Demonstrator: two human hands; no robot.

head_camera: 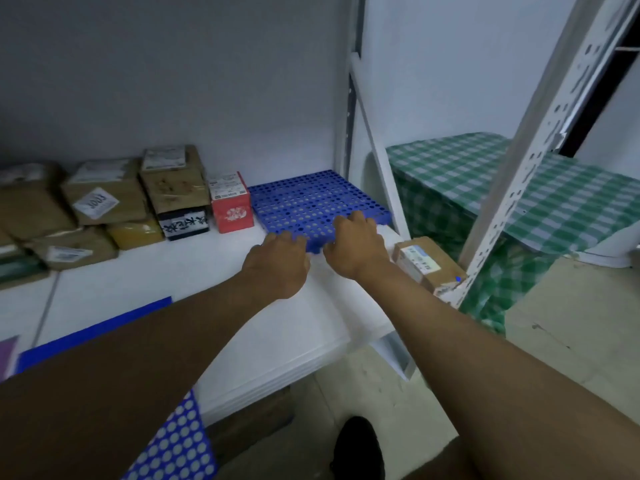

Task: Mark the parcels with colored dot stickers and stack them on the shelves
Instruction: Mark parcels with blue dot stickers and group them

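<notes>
Left hand [277, 261]: fingers curled over the blue perforated panel's [311, 199] front edge.
Right hand [353, 244]: apparently gripping the same edge.
Shelf [194, 271]: parcels [107, 202] stacked left.

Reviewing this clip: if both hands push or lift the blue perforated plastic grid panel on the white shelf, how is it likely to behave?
The blue perforated plastic grid panel looks moulded and lies flat, so probably stiff rather than floppy. Its many holes suggest it is light for its size. On the smooth white shelf it would likely slide easily under the left hand and right hand.

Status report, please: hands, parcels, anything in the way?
Left hand and right hand both grip blue perforated mat on shelf. Parcels stacked left. One parcel with blue dot beside right wrist.
</notes>
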